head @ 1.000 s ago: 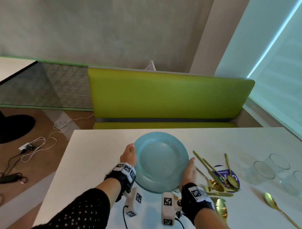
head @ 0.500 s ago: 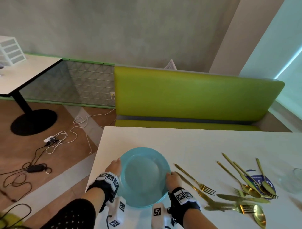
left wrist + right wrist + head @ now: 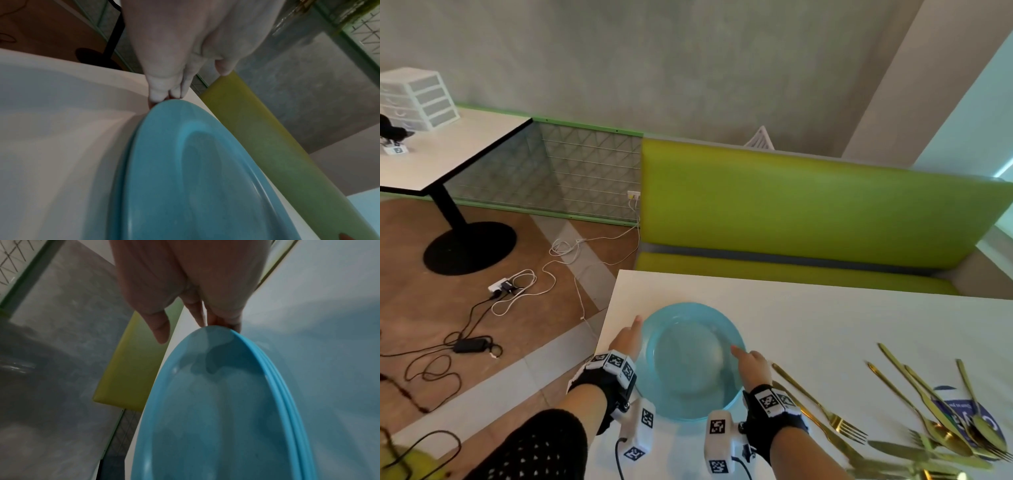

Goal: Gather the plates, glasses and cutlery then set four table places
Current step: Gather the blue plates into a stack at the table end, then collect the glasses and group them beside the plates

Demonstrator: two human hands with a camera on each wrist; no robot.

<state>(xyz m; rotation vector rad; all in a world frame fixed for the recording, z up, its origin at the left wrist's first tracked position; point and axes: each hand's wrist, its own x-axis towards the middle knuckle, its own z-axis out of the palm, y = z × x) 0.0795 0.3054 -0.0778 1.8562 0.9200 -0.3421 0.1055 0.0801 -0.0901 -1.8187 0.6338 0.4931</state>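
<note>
A stack of blue plates [image 3: 690,359] sits low at the near left corner of the white table [image 3: 808,315], between my two hands. My left hand [image 3: 625,337] touches the left rim with straight fingers [image 3: 164,91], its thumb off the stack of plates [image 3: 195,178]. On the opposite side my right hand [image 3: 755,365] has its fingers [image 3: 197,313] behind the rim and its thumb raised above the stack of plates [image 3: 216,402], whose several rims show. Gold cutlery [image 3: 928,411] lies scattered to the right. No glasses are in view.
The table's left edge [image 3: 606,318] runs close beside my left hand, with floor and cables [image 3: 517,291] below it. A green bench [image 3: 808,205] lines the far side. Another table [image 3: 448,150] with a drawer unit [image 3: 417,97] stands far left.
Both hands carried the plates from the table's middle leftward to its near left corner and lowered them. My view swung left, so the glasses dropped out of sight.
</note>
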